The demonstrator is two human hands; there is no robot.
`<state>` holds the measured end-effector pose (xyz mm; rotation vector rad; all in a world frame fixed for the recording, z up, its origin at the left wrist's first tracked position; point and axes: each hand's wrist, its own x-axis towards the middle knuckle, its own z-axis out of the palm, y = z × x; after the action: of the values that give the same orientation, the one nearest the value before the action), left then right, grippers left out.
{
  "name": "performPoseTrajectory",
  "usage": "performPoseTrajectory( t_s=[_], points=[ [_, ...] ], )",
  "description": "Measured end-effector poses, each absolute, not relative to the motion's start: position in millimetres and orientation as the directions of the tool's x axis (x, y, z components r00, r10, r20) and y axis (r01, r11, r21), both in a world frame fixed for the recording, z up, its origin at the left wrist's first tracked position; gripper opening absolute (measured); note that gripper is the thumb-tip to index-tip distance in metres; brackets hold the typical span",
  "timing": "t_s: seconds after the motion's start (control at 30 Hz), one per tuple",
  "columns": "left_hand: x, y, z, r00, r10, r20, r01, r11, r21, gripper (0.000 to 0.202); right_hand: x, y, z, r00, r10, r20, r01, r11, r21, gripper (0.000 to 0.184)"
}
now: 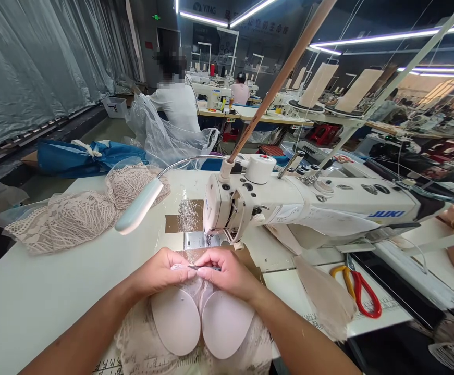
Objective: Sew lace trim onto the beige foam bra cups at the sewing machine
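Note:
A beige lace bra (175,325) with two smooth padded cups lies at the front edge of the table, its cups toward me. My left hand (160,270) pinches the fabric at the bra's upper middle between thumb and fingers. Right beside it, my right hand (222,271) is closed on the same spot, and a small dark tool, perhaps thread snips, shows partly under its fingers. The fingertips of both hands nearly meet. Just beyond them stands the needle area of a white sewing machine (219,203).
Finished-looking lace bra pieces (74,219) lie at the left under a bendable lamp (138,208). Red and yellow-handled scissors (363,291) rest at the right near a beige fabric piece (324,294). Thread cones (318,86) stand behind. A co-worker (178,107) sits ahead.

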<state>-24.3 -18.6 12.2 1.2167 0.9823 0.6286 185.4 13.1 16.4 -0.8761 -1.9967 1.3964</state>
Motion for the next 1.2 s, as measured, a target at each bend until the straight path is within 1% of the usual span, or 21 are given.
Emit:
performPoseTrajectory(
  t_s=[0.2,0.37,0.5,0.77,0.87,0.93,1.03,1.1,1.13,1.2],
  points=[
    [-22,-19,14,0.445,0.848,-0.287,0.100,0.272,0.957,0.042,189,15,16,-0.658,0.753,0.019,0.240,0.233,-0.942,0.011],
    [-20,-20,12,0.414,0.850,-0.325,0.149,0.288,0.946,0.046,180,13,23,-0.640,0.768,0.036,0.248,0.250,-0.936,0.006],
    [-20,-19,12,0.430,0.843,-0.322,0.157,0.282,0.947,0.048,180,13,21,-0.623,0.782,0.031,0.271,0.253,-0.929,0.005],
    [-18,-19,10,0.410,0.848,-0.335,0.179,0.286,0.941,0.051,181,14,25,-0.661,0.750,0.016,0.273,0.260,-0.926,0.005],
    [-18,-18,8,0.403,0.848,-0.344,0.195,0.288,0.938,0.048,177,12,27,-0.647,0.762,-0.004,0.308,0.256,-0.916,0.001],
    [-18,-18,7,0.402,0.847,-0.347,0.206,0.286,0.936,0.045,176,12,24,-0.629,0.777,-0.017,0.327,0.245,-0.913,0.003],
    [-18,-18,8,0.399,0.851,-0.340,0.213,0.275,0.938,0.041,178,13,17,-0.593,0.804,-0.048,0.309,0.173,-0.935,0.005],
    [-17,-19,9,0.385,0.861,-0.334,0.226,0.263,0.938,0.038,178,14,11,-0.568,0.820,-0.073,0.243,0.082,-0.967,0.010],
    [-16,-19,10,0.376,0.866,-0.329,0.230,0.257,0.939,0.036,178,14,9,-0.566,0.820,-0.087,0.194,0.030,-0.980,0.014],
    [-15,-19,11,0.384,0.865,-0.322,0.218,0.254,0.942,0.035,178,14,7,-0.600,0.788,-0.136,0.123,-0.077,-0.989,0.029]
  ],
)
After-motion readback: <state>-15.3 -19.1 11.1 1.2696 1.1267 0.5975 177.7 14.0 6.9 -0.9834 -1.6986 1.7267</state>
